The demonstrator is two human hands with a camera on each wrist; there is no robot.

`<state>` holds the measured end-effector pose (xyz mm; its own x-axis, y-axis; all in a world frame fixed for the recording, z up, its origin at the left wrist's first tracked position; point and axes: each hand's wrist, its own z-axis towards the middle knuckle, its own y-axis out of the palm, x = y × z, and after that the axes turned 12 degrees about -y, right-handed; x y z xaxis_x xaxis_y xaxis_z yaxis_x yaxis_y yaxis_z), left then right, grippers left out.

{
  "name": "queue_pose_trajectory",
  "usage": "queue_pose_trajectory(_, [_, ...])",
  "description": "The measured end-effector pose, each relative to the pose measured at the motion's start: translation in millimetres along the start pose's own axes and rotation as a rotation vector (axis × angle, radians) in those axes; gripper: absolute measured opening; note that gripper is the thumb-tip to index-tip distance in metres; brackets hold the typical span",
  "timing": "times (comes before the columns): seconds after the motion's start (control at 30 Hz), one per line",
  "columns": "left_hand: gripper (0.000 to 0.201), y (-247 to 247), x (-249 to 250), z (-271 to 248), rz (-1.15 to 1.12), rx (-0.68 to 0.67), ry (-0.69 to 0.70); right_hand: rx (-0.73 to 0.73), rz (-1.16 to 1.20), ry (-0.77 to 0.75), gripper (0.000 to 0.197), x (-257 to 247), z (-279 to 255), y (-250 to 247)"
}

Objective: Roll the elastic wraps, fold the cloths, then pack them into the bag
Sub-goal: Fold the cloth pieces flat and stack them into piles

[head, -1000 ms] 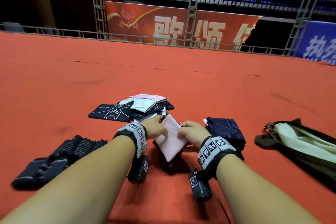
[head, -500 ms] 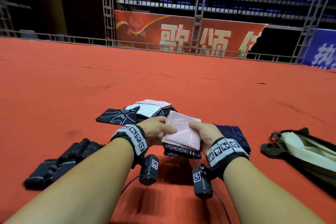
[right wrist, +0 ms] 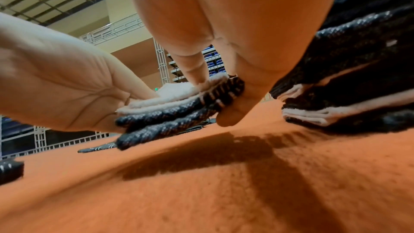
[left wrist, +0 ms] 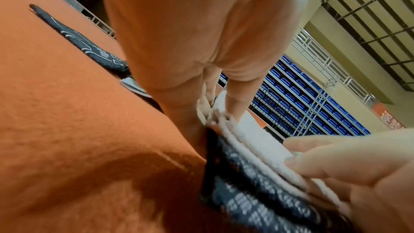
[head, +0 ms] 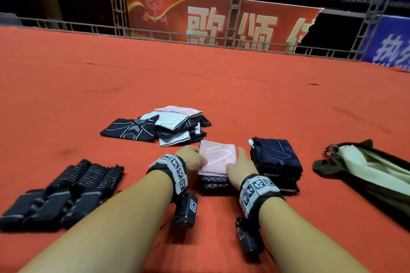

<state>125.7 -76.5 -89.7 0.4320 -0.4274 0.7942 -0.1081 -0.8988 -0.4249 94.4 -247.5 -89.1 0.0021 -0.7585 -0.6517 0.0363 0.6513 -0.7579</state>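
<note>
Both hands hold a small stack of folded cloths just above the red carpet: a pink cloth point(head: 218, 156) on top and dark patterned cloths point(head: 214, 182) beneath. My left hand point(head: 195, 159) grips the stack's left edge, thumb on top. My right hand point(head: 239, 166) grips the right edge, thumb on the pink cloth point(right wrist: 174, 93) and fingers under the dark cloths point(right wrist: 170, 120). Its shadow lies on the carpet below. The open olive bag point(head: 366, 173) lies at the right. Rolled dark wraps point(head: 66, 188) lie in a row at the left.
A taller stack of folded dark cloths point(head: 277, 157) stands right of my right hand, close to its knuckles. A loose pile of dark, white and pink cloths point(head: 164, 127) lies just beyond the hands. Red carpet point(head: 221, 73) stretches to a metal railing point(head: 155, 35).
The held stack was tilted on edge a second ago; it has turned level, pink side up, and both hands now hold it lower and a little further forward.
</note>
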Motion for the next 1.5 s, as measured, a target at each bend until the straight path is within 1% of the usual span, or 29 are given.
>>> queue_pose_trajectory(0.03, [0.023,3,0,5,0.021,0.025,0.006,-0.006,-0.022,-0.010,0.067,0,1,-1])
queue_pose_trajectory(0.07, [0.037,6,0,7,0.051,0.055,0.006,-0.017,-0.046,-0.014,0.068,0,1,-1])
queue_pose_trajectory(0.13, [0.073,12,3,8,0.185,0.108,0.043,-0.057,-0.125,0.005,0.065,1,0,2])
queue_pose_trajectory(0.17, [0.082,16,4,8,0.292,0.107,0.088,-0.079,-0.186,0.020,0.062,2,-1,4])
queue_pose_trajectory(0.2, [0.085,21,5,6,0.422,0.097,0.142,-0.100,-0.250,0.027,0.060,3,-2,7])
queue_pose_trajectory(0.27, [0.078,33,3,8,0.697,0.038,0.221,-0.124,-0.356,0.009,0.056,7,-1,12])
queue_pose_trajectory(0.3, [0.072,38,1,10,0.821,0.009,0.219,-0.133,-0.385,-0.025,0.057,8,1,14])
queue_pose_trajectory(0.33, [0.068,43,-3,13,0.906,-0.010,0.185,-0.142,-0.400,-0.072,0.059,8,4,15])
queue_pose_trajectory(0.4, [0.065,48,-13,19,0.981,-0.010,0.109,-0.176,-0.396,-0.151,0.066,7,10,18])
queue_pose_trajectory(0.47, [0.063,51,-22,24,1.007,0.021,0.081,-0.209,-0.392,-0.160,0.067,11,20,26])
queue_pose_trajectory(0.57, [0.061,56,-27,29,1.004,0.052,0.059,-0.289,-0.366,-0.067,0.062,22,32,39])
queue_pose_trajectory(0.67, [0.060,57,-29,34,0.995,0.060,0.038,-0.373,-0.412,-0.053,0.072,38,47,52])
queue_pose_trajectory(0.83, [0.059,56,-28,35,0.986,0.030,0.038,-0.387,-0.441,-0.017,0.076,42,55,57])
queue_pose_trajectory(0.9, [0.059,52,-24,32,0.979,0.006,0.054,-0.393,-0.438,0.004,0.076,38,52,54])
queue_pose_trajectory(0.97, [0.064,40,-13,28,0.979,-0.081,0.077,-0.399,-0.439,0.038,0.075,31,50,48])
queue_pose_trajectory(1.03, [0.071,17,-2,22,0.935,-0.145,0.130,-0.424,-0.466,0.040,0.072,7,41,33])
queue_pose_trajectory(1.07, [0.072,4,3,20,0.891,-0.134,0.171,-0.433,-0.478,0.013,0.068,-6,39,24])
queue_pose_trajectory(1.13, [0.069,-24,9,25,0.825,-0.018,0.228,-0.452,-0.445,-0.032,0.052,-37,40,9])
queue_pose_trajectory(1.2, [0.061,-52,13,35,0.822,0.138,0.221,-0.419,-0.465,-0.055,0.045,-57,49,6])
queue_pose_trajectory(1.27, [0.051,-77,17,48,0.826,0.254,0.196,-0.354,-0.443,-0.126,0.045,-67,63,15])
queue_pose_trajectory(1.37, [0.043,-102,19,67,0.837,0.330,0.186,-0.312,-0.314,-0.219,0.050,-79,78,36])
queue_pose_trajectory(1.47, [0.043,-109,16,89,0.893,0.345,0.182,-0.285,-0.230,-0.291,0.045,-85,90,50])
queue_pose_trajectory(1.5, [0.041,-109,15,96,0.923,0.345,0.159,-0.277,-0.211,-0.307,0.045,-84,93,53])
